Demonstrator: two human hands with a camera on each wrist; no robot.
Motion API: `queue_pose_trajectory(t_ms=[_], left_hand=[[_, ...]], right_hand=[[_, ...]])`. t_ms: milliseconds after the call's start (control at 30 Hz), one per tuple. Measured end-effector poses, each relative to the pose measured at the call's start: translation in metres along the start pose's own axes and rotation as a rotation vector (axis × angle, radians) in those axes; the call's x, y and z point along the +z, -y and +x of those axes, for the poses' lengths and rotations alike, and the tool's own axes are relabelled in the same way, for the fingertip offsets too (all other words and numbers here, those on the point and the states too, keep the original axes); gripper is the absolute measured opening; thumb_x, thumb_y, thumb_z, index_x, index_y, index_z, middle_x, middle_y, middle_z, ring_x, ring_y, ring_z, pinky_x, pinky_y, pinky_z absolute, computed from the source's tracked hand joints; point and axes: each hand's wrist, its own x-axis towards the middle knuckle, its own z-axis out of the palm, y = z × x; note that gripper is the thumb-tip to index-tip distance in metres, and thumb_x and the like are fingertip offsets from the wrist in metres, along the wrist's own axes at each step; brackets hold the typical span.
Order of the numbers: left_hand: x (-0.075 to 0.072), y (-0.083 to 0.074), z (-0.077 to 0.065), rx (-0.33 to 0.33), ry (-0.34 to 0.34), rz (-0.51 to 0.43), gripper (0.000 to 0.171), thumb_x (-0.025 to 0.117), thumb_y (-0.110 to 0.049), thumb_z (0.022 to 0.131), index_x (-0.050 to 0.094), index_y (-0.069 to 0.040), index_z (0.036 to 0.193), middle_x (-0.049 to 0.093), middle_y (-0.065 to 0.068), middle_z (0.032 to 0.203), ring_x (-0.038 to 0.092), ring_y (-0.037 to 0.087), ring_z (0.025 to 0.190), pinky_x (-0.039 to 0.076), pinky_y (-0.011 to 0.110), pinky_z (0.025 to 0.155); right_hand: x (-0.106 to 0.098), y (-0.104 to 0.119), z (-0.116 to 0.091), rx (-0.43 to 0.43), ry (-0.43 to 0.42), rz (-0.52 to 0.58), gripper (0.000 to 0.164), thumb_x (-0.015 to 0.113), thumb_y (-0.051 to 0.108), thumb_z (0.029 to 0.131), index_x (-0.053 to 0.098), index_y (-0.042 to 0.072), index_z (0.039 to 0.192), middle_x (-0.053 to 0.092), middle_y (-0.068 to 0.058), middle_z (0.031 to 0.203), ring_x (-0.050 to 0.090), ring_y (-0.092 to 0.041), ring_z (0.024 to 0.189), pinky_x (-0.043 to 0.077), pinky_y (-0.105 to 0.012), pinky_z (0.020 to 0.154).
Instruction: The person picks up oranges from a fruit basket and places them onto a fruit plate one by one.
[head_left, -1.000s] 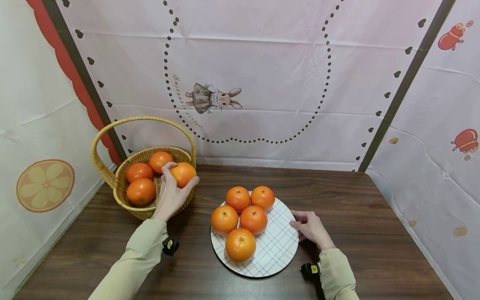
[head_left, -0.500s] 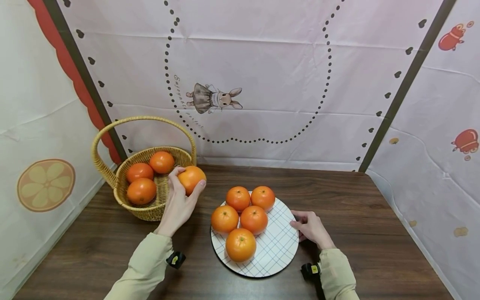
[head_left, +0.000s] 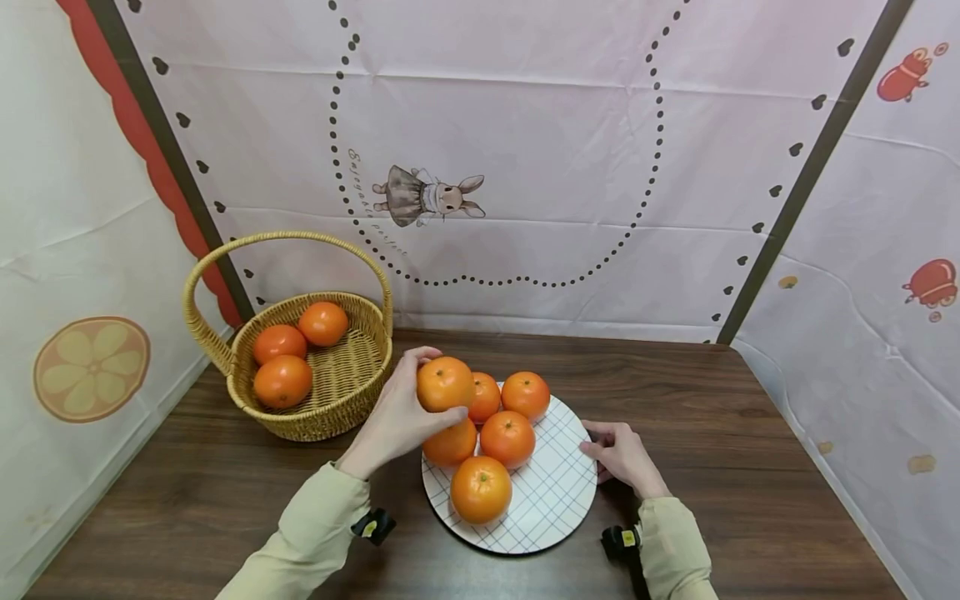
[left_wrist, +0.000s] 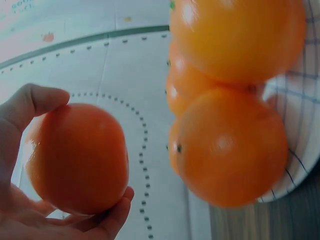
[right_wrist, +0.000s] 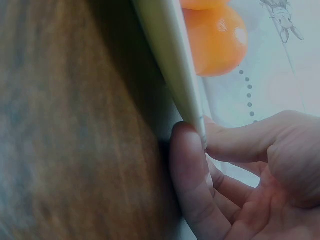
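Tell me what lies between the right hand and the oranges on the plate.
The head view shows only a bare, grid-patterned stretch of the plate between the right hand, which pinches the plate's edge, and the oranges.

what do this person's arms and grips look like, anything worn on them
The left sleeve and right sleeve are pale yellow-green and creased. The left wrist device and right wrist device are small and black with yellow marks. The left grip and right grip are ungloved.
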Motion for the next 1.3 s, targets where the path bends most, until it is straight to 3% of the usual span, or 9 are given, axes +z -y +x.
queue_pose_trajectory(t_ms=[167, 500, 700, 900, 1067, 1300], left_hand=[[0.011, -0.012, 0.003, 0.024, 0.1, 0.035, 0.079, 0.085, -0.029, 0.074, 0.047, -0.008, 0.14, 0.055, 0.014, 0.129, 0.06, 0.028, 0.109, 0.052, 0.049, 0.094], [0.024, -0.031, 0.007, 0.042, 0.294, 0.057, 0.076, 0.087, -0.035, 0.071, 0.048, -0.015, 0.133, 0.058, 0.011, 0.123, 0.058, 0.023, 0.108, 0.051, 0.045, 0.092], [0.027, -0.043, 0.015, 0.076, 0.364, 0.085, 0.074, 0.087, -0.034, 0.071, 0.049, -0.014, 0.132, 0.06, 0.007, 0.121, 0.058, 0.02, 0.107, 0.051, 0.043, 0.093], [0.033, -0.059, 0.026, 0.08, 0.442, 0.143, 0.071, 0.086, -0.035, 0.074, 0.048, -0.02, 0.133, 0.061, 0.0, 0.121, 0.053, 0.021, 0.113, 0.049, 0.043, 0.096], [0.042, -0.069, 0.033, 0.094, 0.498, 0.196, 0.071, 0.085, -0.036, 0.078, 0.046, -0.018, 0.135, 0.061, 0.002, 0.125, 0.053, 0.023, 0.116, 0.047, 0.044, 0.099], [0.056, -0.078, 0.043, 0.055, 0.588, 0.26, 0.074, 0.084, -0.037, 0.081, 0.043, -0.018, 0.139, 0.059, 0.004, 0.13, 0.053, 0.024, 0.118, 0.046, 0.046, 0.102]], right_hand=[[0.0, 0.0, 0.0, -0.004, 0.0, -0.004, 0.043, 0.065, 0.004, 0.095, 0.06, 0.002, 0.137, 0.06, -0.011, 0.074, 0.061, -0.017, 0.055, 0.057, -0.033, 0.054], [0.0, 0.0, 0.0, -0.007, 0.002, -0.004, 0.042, 0.065, 0.004, 0.094, 0.061, 0.002, 0.136, 0.06, -0.01, 0.074, 0.06, -0.017, 0.055, 0.057, -0.032, 0.054], [0.0, 0.0, 0.0, -0.004, 0.004, 0.0, 0.043, 0.065, 0.004, 0.094, 0.061, 0.002, 0.137, 0.06, -0.011, 0.074, 0.06, -0.017, 0.055, 0.057, -0.033, 0.054], [0.001, -0.001, 0.0, -0.002, 0.0, 0.002, 0.043, 0.065, 0.004, 0.095, 0.06, 0.001, 0.137, 0.06, -0.011, 0.075, 0.059, -0.017, 0.055, 0.058, -0.033, 0.054], [0.002, -0.001, 0.001, -0.004, 0.008, -0.001, 0.042, 0.065, 0.005, 0.095, 0.06, 0.001, 0.137, 0.059, -0.011, 0.077, 0.058, -0.017, 0.057, 0.058, -0.033, 0.055], [0.0, 0.0, 0.001, -0.009, 0.016, -0.007, 0.042, 0.066, 0.007, 0.095, 0.06, 0.001, 0.137, 0.061, -0.012, 0.078, 0.06, -0.018, 0.057, 0.058, -0.033, 0.056]])
